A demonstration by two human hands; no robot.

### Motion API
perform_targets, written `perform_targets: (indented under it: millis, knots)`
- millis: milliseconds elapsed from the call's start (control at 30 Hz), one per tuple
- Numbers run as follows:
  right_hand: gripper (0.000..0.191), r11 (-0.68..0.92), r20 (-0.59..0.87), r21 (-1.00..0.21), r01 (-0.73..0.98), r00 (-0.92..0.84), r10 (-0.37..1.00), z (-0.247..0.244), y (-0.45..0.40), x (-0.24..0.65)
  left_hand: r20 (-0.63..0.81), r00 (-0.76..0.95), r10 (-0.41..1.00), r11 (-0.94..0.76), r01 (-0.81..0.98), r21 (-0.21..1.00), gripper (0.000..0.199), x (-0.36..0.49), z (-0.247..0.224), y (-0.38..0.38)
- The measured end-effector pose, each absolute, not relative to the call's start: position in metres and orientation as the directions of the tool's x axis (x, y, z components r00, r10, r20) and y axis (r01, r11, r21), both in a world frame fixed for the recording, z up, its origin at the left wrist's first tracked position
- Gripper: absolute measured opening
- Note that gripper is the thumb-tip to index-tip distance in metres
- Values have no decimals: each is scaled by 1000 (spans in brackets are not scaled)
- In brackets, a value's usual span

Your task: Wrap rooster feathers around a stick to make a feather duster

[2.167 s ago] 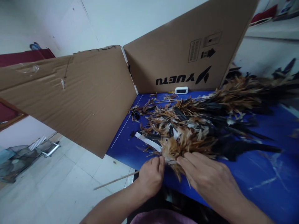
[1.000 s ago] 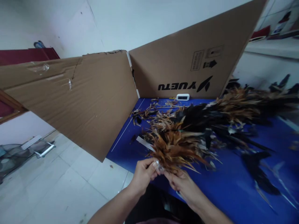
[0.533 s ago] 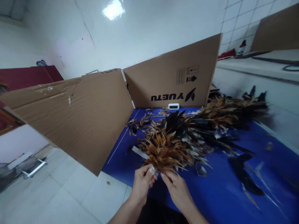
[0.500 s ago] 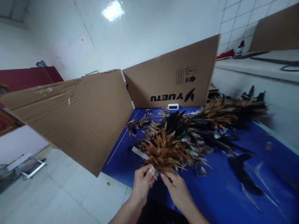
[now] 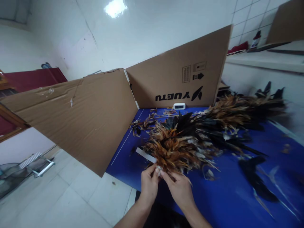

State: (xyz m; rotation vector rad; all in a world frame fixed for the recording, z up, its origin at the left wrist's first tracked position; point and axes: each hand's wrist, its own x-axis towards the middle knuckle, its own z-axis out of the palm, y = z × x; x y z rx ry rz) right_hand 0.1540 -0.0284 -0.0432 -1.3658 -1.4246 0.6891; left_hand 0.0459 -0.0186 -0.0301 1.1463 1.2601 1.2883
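Note:
A brown and black feather bundle (image 5: 171, 148) lies on the blue table top, close in front of both hands. My left hand (image 5: 150, 182) is closed, pinching a small whitish shiny piece (image 5: 158, 170) at the bundle's near end; I cannot make out what it is. My right hand (image 5: 179, 186) is closed too, its thumb and finger meeting at the same piece beside the lowest feathers. Its curled fingers partly hide what is under them. A white strip (image 5: 145, 155) sticks out to the left of the bundle, just above my left hand.
Loose feathers (image 5: 144, 123) lie behind the bundle. A larger feather pile (image 5: 237, 110) is at the back right, and long black feathers (image 5: 257, 180) lie at right. Cardboard panels (image 5: 95, 123) wall the table's left and back. A small white device (image 5: 179, 106) sits by the back panel.
My right hand has moved in to the left, so its fingertips now meet my left fingertips at the whitish piece. The whole view has shifted slightly.

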Motion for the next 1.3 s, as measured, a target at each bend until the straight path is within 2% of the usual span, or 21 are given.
perform_targets:
  millis: [200,300,433,633,800,933,1100,1200,1300]
  knots:
    - [29,244,362,-866,437,209,909,-49,-29,151,232,-35,972,-216,248,944,29,44,-39,-19]
    - [29,260,403,-843,471,231,886,-50,-31,149,296,-40,954,-260,379,888,27,45,-36,-20]
    - [27,291,456,-816,500,248,855,-49,-32,146,378,-28,925,-323,465,824,26,46,-34,-20]
    - [26,206,307,-917,341,276,911,-47,-28,148,519,-33,854,-419,548,724,26,45,-42,-22]
    - [30,122,207,-950,286,289,935,-46,-24,152,528,34,849,-452,566,690,29,46,-41,-28]
    - [30,114,200,-943,312,258,945,-47,-23,151,558,71,827,-471,630,617,33,45,-44,-27]
    - [29,140,203,-956,257,240,949,-48,-20,147,656,90,750,-524,686,505,38,43,-56,-24]
    - [28,149,209,-962,230,266,941,-52,-17,145,649,77,757,-528,657,538,39,40,-53,-28]
    - [28,170,219,-966,192,267,938,-59,-14,143,576,59,815,-483,619,620,39,38,-42,-34]
